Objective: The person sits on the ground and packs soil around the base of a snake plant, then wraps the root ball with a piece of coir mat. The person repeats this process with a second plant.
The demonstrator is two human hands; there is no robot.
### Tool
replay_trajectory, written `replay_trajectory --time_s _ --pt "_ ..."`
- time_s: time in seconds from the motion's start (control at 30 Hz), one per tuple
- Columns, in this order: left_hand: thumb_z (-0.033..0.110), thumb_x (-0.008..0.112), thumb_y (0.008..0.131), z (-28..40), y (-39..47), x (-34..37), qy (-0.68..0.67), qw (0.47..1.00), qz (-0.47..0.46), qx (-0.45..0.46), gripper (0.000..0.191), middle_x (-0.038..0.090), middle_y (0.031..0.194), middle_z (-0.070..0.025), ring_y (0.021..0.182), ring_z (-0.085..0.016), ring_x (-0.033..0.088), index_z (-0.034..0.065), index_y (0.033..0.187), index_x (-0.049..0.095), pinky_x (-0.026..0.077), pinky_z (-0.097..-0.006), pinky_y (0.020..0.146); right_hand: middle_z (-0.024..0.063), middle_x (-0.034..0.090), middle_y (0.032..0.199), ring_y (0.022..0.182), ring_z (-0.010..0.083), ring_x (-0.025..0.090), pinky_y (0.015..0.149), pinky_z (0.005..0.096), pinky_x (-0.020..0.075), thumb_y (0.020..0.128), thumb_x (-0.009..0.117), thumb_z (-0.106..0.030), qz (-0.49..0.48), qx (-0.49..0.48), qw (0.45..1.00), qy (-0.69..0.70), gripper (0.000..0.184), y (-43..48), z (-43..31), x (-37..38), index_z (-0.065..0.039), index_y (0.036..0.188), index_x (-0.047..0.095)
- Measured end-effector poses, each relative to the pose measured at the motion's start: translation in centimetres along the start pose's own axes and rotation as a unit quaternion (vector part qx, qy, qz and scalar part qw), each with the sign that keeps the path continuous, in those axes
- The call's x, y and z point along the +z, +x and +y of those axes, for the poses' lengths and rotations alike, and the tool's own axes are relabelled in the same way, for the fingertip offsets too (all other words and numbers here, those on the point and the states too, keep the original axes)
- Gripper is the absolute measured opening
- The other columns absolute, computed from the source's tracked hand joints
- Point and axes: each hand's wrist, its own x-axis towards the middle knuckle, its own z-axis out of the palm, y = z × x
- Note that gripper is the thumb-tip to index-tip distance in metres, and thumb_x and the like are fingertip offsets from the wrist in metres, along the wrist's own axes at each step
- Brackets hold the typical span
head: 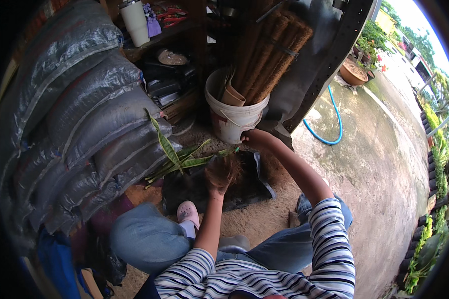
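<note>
My left hand [216,183] is closed around a clump of brown coir fibre [230,167], above a black plastic sheet [202,190] on the ground. Green leaf tips and a small bright green bit show at the clump's far edge. My right hand [251,137] is raised just beyond it, fingers curled, in front of the white bucket [234,119]. Whether something thin is pinched there cannot be made out. Left of the clump lie several yellow-edged snake plant leaves [168,149], partly over the sheet. Loose brown fibre [275,168] is heaped by the sheet's right edge.
Filled dark plastic sacks [108,101] are stacked at the left. Coir poles [277,56] stand in the bucket. A tumbler [134,22] sits on a shelf behind. To the right, a blue hose [338,127] and a potted plant [353,71] rest on concrete.
</note>
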Motion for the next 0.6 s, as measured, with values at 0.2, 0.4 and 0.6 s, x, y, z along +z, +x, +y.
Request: replay_trajectory --time_s 0.2,0.4,0.6 --pt "0.049 0.045 0.085 7.0 -1.4 3.3 0.046 0.99 -0.08 0.109 0.053 0.048 0.129 -0.0128 0.124 -0.035 0.039 0.0115 0.123 0.051 0.024 -0.0529 0.106 0.0157 0.064 0.084 0.081 0.0323 0.061 0.069 0.0397 0.0468 0.076 0.061 -0.022 0.088 -0.064 0.994 0.004 0.021 9.6 -6.5 6.0 -0.005 0.089 0.063" --pt "0.048 0.044 0.086 13.3 -3.6 5.8 0.071 0.95 0.004 0.304 0.05 0.051 0.125 -0.0098 0.118 -0.035 0.043 0.0134 0.121 0.052 0.03 -0.0536 0.101 0.0168 0.064 0.09 0.082 0.035 0.061 0.07 0.0418 0.0494 0.078 0.056 -0.029 0.077 -0.042 0.996 -0.03 0.027 15.9 -10.3 13.9 -0.005 0.086 0.065" --pt "0.048 0.04 0.088 15.6 -5.5 7.1 0.091 0.929 -0.03 0.357 0.05 0.052 0.124 -0.0092 0.116 -0.033 0.045 0.0137 0.122 0.051 0.032 -0.0507 0.101 0.0225 0.061 0.099 0.094 0.036 0.059 0.077 0.0403 0.0471 0.069 0.062 -0.025 0.04 0.053 0.969 0.239 0.038 20.8 -12.4 21.6 0.002 0.096 0.06"
